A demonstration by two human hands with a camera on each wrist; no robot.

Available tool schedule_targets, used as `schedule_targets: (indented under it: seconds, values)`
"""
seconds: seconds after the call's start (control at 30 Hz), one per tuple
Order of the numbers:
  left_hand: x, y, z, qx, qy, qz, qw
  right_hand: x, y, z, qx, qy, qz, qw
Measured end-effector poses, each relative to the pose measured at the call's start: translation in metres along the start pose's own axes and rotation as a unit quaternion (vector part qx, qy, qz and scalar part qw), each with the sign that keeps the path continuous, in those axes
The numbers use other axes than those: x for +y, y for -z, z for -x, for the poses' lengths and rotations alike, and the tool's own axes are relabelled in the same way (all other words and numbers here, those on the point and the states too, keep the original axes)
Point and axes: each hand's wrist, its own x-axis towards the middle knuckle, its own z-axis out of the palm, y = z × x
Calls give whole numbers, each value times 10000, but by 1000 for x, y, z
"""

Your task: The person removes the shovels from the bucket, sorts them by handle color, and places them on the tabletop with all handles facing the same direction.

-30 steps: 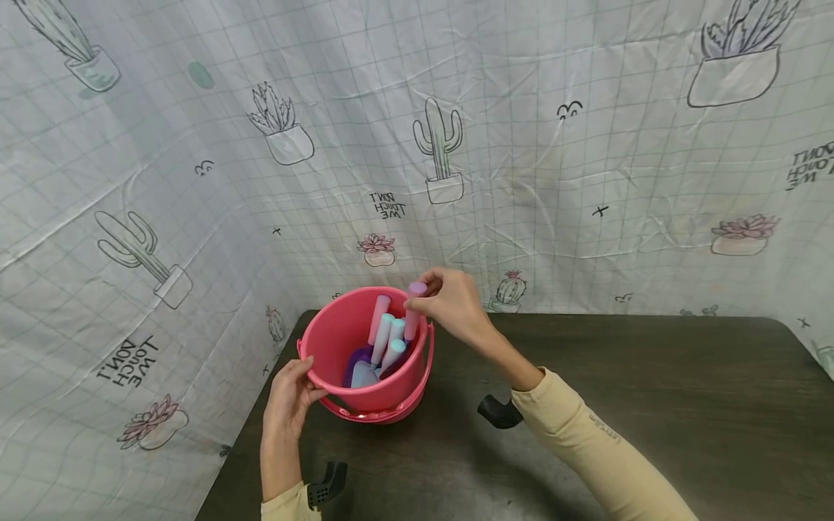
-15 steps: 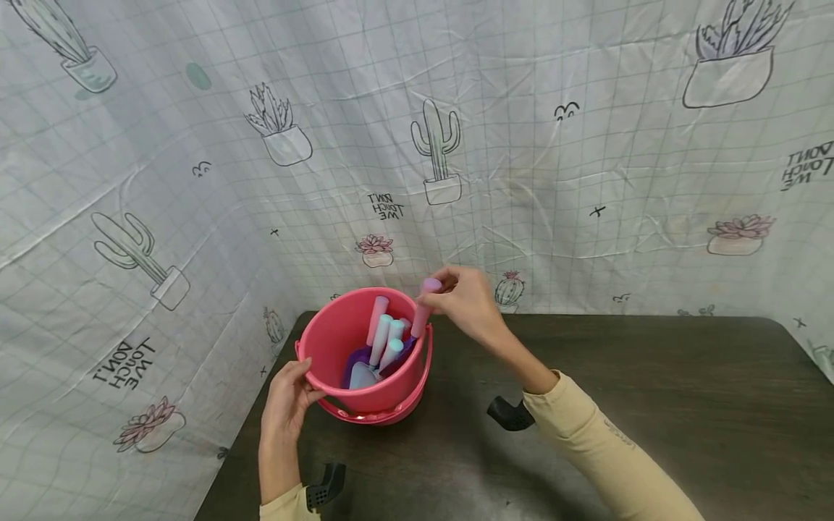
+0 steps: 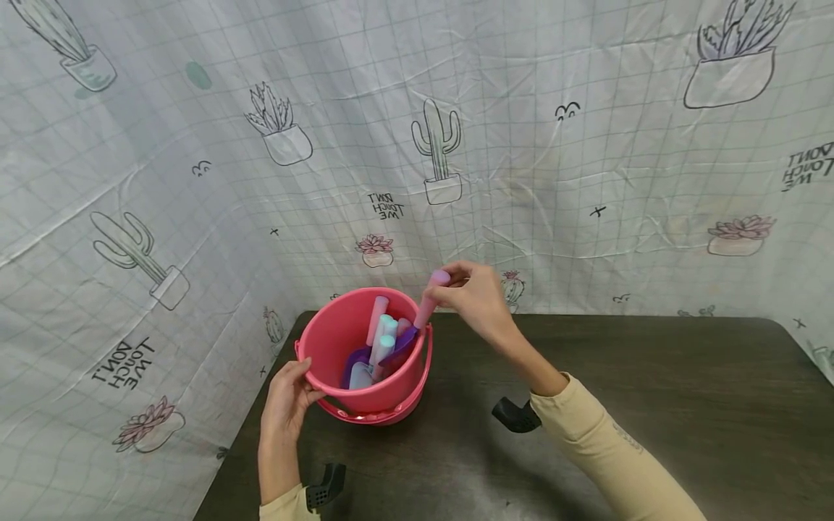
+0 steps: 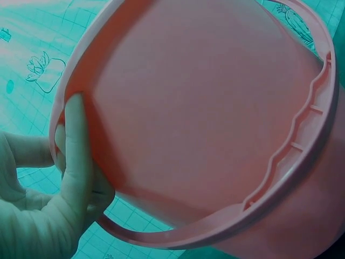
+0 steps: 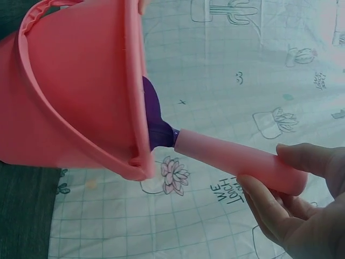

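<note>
A pink bucket (image 3: 326, 325) stands at the table's left end, its handle hanging down at the front. My left hand (image 3: 287, 398) grips the bucket's near-left rim between thumb and fingers. With thumb and fingers, my right hand (image 3: 478, 297) pinches the pink handle end of a toy shovel (image 5: 237, 162). Its purple blade crosses the right rim and is partly inside the bucket. More tools stand in the bucket: a pink handle (image 3: 377, 318) at the back and several pale blue-tipped handles (image 3: 384, 347). Their lower ends are partly hidden.
The dark wooden table (image 3: 599, 405) extends to the right of the bucket. A white sheet (image 3: 554, 181) printed with cacti hangs behind and to the left. Black wrist mounts (image 3: 515, 414) sit at both forearms.
My right hand has moved right and slightly up, drawing the shovel's handle out past the rim so more purple blade shows. The blue-tipped handles shifted a little. My left hand stayed on the rim.
</note>
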Motion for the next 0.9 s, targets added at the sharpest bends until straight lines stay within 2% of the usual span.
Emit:
schedule_targets:
  seconds: [0.23, 0.53, 0.9]
  values:
    - [0, 0, 0, -20, -4, -2, 10000, -5, 11, -1, 200, 26, -159, 9997]
    - [-1, 1, 1, 4, -55, -24, 10000, -3, 28, -2, 180, 35, -678, 9975]
    - [0, 1, 0, -110, -75, 66, 9999, -1, 47, 1, 249, -290, -943, 9948]
